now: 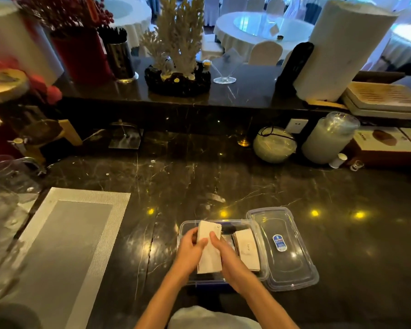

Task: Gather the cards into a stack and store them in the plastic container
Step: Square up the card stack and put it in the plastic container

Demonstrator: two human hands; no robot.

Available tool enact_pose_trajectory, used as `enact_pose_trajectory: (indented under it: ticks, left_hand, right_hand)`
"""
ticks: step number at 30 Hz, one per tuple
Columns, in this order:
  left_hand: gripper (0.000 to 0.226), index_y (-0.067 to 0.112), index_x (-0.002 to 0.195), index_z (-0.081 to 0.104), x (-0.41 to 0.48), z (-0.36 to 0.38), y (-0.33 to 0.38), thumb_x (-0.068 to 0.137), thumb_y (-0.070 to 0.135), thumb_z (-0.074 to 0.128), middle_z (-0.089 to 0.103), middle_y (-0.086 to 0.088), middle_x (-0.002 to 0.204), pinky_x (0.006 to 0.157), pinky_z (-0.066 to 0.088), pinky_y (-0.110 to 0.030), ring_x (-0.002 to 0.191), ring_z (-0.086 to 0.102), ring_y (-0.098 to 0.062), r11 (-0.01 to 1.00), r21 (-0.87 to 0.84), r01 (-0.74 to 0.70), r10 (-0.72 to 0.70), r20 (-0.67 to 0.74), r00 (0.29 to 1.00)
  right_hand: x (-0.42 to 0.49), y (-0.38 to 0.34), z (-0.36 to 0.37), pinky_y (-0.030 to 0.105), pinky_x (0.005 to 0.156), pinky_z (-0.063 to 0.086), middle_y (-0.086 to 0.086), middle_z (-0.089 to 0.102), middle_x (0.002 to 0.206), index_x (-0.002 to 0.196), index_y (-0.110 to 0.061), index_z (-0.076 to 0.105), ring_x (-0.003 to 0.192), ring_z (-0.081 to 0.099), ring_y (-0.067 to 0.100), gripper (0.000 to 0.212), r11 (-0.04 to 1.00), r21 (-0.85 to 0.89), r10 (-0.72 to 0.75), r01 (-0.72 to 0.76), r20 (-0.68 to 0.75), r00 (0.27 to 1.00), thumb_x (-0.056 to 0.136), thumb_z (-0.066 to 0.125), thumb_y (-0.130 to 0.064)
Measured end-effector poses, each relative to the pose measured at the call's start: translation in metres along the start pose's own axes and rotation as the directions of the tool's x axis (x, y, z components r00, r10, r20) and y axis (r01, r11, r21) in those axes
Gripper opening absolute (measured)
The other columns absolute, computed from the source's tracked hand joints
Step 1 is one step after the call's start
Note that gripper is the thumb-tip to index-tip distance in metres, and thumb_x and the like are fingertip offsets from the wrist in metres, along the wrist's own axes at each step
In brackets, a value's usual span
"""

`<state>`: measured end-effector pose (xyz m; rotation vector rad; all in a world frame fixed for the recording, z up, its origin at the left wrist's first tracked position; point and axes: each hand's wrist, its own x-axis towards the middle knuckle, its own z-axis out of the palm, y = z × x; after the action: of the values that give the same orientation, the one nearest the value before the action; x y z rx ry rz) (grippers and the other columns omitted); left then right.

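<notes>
A clear plastic container (259, 236) sits on the dark marble counter near the front edge. Both hands hold a stack of white cards (209, 248) over its left half. My left hand (190, 250) grips the stack's left side and my right hand (226, 255) grips its right side. A second stack of cards (247, 250) lies inside the container's right half, tilted against the wall. The container's clear lid (285, 248), with a blue label, lies flat on the counter just right of the container, touching it.
A grey woven placemat (64, 243) lies at the left. Glass jugs (7, 181) stand at the far left. Against the back wall are a round glass jar (274, 144), a tall plastic jar (328, 138) and boxes (389, 143). A raised ledge holds a coral ornament (178, 51).
</notes>
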<state>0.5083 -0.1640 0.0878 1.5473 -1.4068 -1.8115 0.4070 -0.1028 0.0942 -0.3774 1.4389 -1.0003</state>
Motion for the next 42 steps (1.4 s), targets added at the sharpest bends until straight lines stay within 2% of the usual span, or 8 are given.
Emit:
enact_pose_trajectory:
  ticks: [8, 14, 20, 26, 30, 32, 36, 42]
  left_hand:
    - [0.036, 0.016, 0.134, 0.047, -0.003, -0.017, -0.011, 0.099, 0.015, 0.051, 0.062, 0.002, 0.115, 0.068, 0.05, -0.023, 0.094, 0.059, -0.007, 0.987, -0.094, 0.13, -0.128, 0.024, 0.991]
    - [0.023, -0.004, 0.101, 0.07, -0.01, -0.043, -0.013, 0.088, 0.0, 0.051, 0.073, -0.024, 0.092, 0.077, 0.058, -0.048, 0.083, 0.071, -0.032, 0.595, -0.644, 0.48, -0.216, 0.448, 0.868]
    - [0.038, 0.003, 0.126, 0.056, -0.001, -0.022, -0.017, 0.092, -0.008, 0.045, 0.066, -0.029, 0.116, 0.098, 0.047, -0.052, 0.105, 0.063, -0.039, 0.663, -0.616, 0.426, -0.196, 0.407, 0.892]
    - [0.037, 0.02, 0.131, 0.058, 0.021, -0.03, -0.01, 0.097, 0.007, 0.05, 0.062, -0.015, 0.127, 0.089, 0.055, -0.032, 0.113, 0.064, -0.023, 0.98, -0.166, 0.108, -0.043, 0.355, 0.934]
    - [0.05, 0.028, 0.14, 0.044, 0.037, -0.033, -0.011, 0.094, 0.018, 0.059, 0.044, -0.006, 0.126, 0.109, 0.041, -0.043, 0.123, 0.044, -0.018, 0.951, 0.287, -0.117, 0.057, 0.209, 0.976]
    - [0.044, 0.032, 0.132, 0.048, 0.035, -0.034, -0.011, 0.093, 0.016, 0.06, 0.048, 0.004, 0.113, 0.104, 0.044, -0.044, 0.112, 0.047, -0.014, 0.927, 0.328, -0.18, 0.187, 0.008, 0.982]
    - [0.05, 0.025, 0.143, 0.037, 0.035, -0.042, -0.026, 0.096, 0.019, 0.053, 0.046, -0.003, 0.133, 0.107, 0.041, -0.045, 0.131, 0.041, -0.026, 0.9, 0.434, -0.053, 0.133, -0.157, 0.979]
    - [0.09, 0.033, 0.154, 0.005, 0.028, -0.043, -0.048, 0.085, -0.007, 0.046, 0.027, -0.011, 0.154, 0.096, 0.044, -0.028, 0.128, 0.045, -0.023, 0.918, 0.397, -0.006, -0.016, 0.053, 0.998]
  right_hand:
    - [0.004, 0.007, 0.001, 0.05, 0.113, 0.04, 0.002, 0.056, 0.141, 0.145, -0.029, 0.042, 0.131, 0.053, 0.024, 0.053, 0.99, -0.139, 0.039, -0.026, 0.096, 0.995, 0.098, 0.043, -0.052]
    - [0.006, -0.013, -0.033, 0.046, 0.112, 0.043, 0.001, 0.065, 0.132, 0.135, -0.029, 0.057, 0.124, 0.06, 0.02, 0.06, 1.0, 0.002, 0.005, -0.005, 0.076, 0.997, 0.081, 0.064, -0.056]
    - [0.016, -0.008, -0.021, 0.055, 0.097, 0.052, 0.012, 0.064, 0.132, 0.131, -0.055, 0.049, 0.121, 0.063, 0.032, 0.059, 0.976, 0.132, 0.124, -0.171, 0.305, 0.944, 0.08, 0.077, -0.042]
    - [0.019, -0.009, -0.014, 0.057, 0.104, 0.046, 0.008, 0.055, 0.141, 0.129, -0.067, 0.04, 0.127, 0.057, 0.033, 0.069, 0.964, 0.225, 0.069, -0.144, 0.308, 0.949, 0.084, 0.075, -0.029]
    - [0.021, -0.011, -0.017, 0.049, 0.088, 0.056, 0.015, 0.063, 0.125, 0.131, -0.06, 0.046, 0.101, 0.066, 0.03, 0.056, 0.983, 0.142, 0.083, -0.114, 0.208, 0.974, 0.09, 0.068, -0.029]
    - [0.025, -0.01, -0.014, 0.047, 0.096, 0.052, 0.006, 0.054, 0.136, 0.143, -0.054, 0.031, 0.117, 0.06, 0.03, 0.064, 0.995, -0.085, 0.051, -0.042, 0.104, 0.993, 0.093, 0.064, -0.033]
    - [0.048, 0.01, -0.001, 0.042, 0.11, 0.041, 0.011, 0.038, 0.153, 0.155, -0.035, 0.006, 0.136, 0.044, 0.029, 0.081, 0.703, -0.711, -0.09, -0.017, -0.113, 0.99, 0.094, 0.06, -0.032]
    - [0.077, 0.044, 0.033, 0.039, 0.106, 0.04, 0.02, 0.036, 0.147, 0.156, -0.017, 0.002, 0.132, 0.04, 0.034, 0.079, 0.321, -0.903, -0.173, -0.285, -0.352, 0.92, 0.096, 0.05, -0.034]
